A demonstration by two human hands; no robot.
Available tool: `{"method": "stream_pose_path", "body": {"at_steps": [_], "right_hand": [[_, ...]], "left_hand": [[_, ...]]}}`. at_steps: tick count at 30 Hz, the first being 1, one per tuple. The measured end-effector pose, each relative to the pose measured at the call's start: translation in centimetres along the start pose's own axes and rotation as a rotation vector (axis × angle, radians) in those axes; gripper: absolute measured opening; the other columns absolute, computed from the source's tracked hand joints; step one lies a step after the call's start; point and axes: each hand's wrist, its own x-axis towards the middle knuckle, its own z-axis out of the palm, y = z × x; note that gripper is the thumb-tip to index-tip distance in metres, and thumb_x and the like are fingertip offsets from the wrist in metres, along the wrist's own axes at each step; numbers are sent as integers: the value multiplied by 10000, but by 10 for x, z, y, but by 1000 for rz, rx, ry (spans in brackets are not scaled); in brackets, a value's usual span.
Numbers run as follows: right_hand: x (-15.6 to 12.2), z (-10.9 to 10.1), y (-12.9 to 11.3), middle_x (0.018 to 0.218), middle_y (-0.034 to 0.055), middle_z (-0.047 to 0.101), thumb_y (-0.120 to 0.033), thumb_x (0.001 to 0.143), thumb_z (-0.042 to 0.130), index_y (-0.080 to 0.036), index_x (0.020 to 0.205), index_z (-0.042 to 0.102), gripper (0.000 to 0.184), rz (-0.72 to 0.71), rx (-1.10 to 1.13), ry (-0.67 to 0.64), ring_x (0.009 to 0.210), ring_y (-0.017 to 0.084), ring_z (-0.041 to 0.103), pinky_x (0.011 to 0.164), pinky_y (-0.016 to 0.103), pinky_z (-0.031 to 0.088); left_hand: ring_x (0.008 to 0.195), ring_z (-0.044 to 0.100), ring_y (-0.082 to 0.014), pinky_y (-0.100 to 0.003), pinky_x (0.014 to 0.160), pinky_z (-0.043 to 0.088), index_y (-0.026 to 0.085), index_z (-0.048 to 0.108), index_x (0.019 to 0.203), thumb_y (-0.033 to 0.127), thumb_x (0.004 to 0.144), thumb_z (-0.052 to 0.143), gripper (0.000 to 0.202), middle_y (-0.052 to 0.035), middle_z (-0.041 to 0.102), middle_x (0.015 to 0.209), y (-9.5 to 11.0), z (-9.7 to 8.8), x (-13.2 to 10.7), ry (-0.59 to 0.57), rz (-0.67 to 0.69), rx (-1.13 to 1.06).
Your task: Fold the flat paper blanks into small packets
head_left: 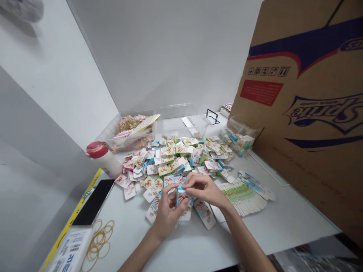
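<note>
My left hand (pixel 167 213) and my right hand (pixel 202 189) meet over the near edge of a heap of small printed packets (pixel 176 158) on a white table (pixel 272 223). Together the two hands pinch one small packet (pixel 183 197), left fingers curled round its lower part, right fingertips on its top edge. Several more packets lie under and around the hands. To the right lies a fanned row of stacked flat packets (pixel 244 192).
A white bottle with a red cap (pixel 103 158) stands at the left, a black phone (pixel 93 206) and loose rubber bands (pixel 99 240) nearer. Clear plastic tubs (pixel 130 132) sit behind the heap. A large cardboard box (pixel 309 113) walls the right side.
</note>
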Motion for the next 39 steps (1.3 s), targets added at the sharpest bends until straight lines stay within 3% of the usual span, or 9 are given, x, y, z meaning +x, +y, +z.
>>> {"method": "stream_pose_path", "body": {"at_steps": [4, 13, 22, 30, 35, 39], "right_hand": [[0, -2, -7, 905, 61, 575, -286, 844, 672, -195, 976, 736, 172, 3, -82, -49, 817, 132, 523, 652, 240, 385], [1, 4, -3, 881, 43, 538, -344, 856, 650, -170, 973, 682, 212, 37, -89, -19, 752, 115, 470, 651, 242, 368], [1, 5, -3, 848, 30, 515, -321, 860, 647, -192, 977, 685, 178, 22, -94, -11, 723, 113, 438, 630, 251, 330], [0, 5, 3, 869, 35, 516, -303, 855, 654, -190, 961, 669, 156, -6, -61, -1, 703, 107, 437, 605, 249, 318], [0, 5, 0, 846, 26, 502, -298, 873, 632, -216, 1042, 659, 190, -9, -134, -4, 725, 114, 454, 618, 244, 329], [0, 6, -3, 854, 33, 532, -288, 879, 620, -221, 1030, 676, 175, -62, -196, -23, 722, 116, 466, 613, 242, 335]], "left_hand": [[636, 530, -105, -208, 591, 425, 219, 377, 1151, 414, 865, 610, 418, 14, 546, 758, -2, -1, 1, 31, -1, -18], [626, 537, -104, -213, 589, 434, 212, 396, 1160, 421, 875, 597, 407, 14, 557, 757, -3, -2, 2, 45, -15, 7], [673, 544, -103, -213, 617, 419, 229, 327, 1167, 372, 895, 586, 402, 1, 583, 822, 4, -2, 3, -22, -28, -49], [594, 441, -66, -180, 568, 345, 239, 295, 1040, 379, 903, 581, 346, 51, 539, 734, 1, -1, 2, 6, -12, -78], [606, 428, -68, -183, 571, 353, 231, 319, 1068, 381, 905, 577, 341, 36, 558, 750, 6, -3, 4, -7, -32, -106], [552, 371, -58, -167, 520, 308, 219, 338, 1025, 413, 885, 595, 351, 62, 486, 662, 7, -4, 5, -5, -49, -68]]}}
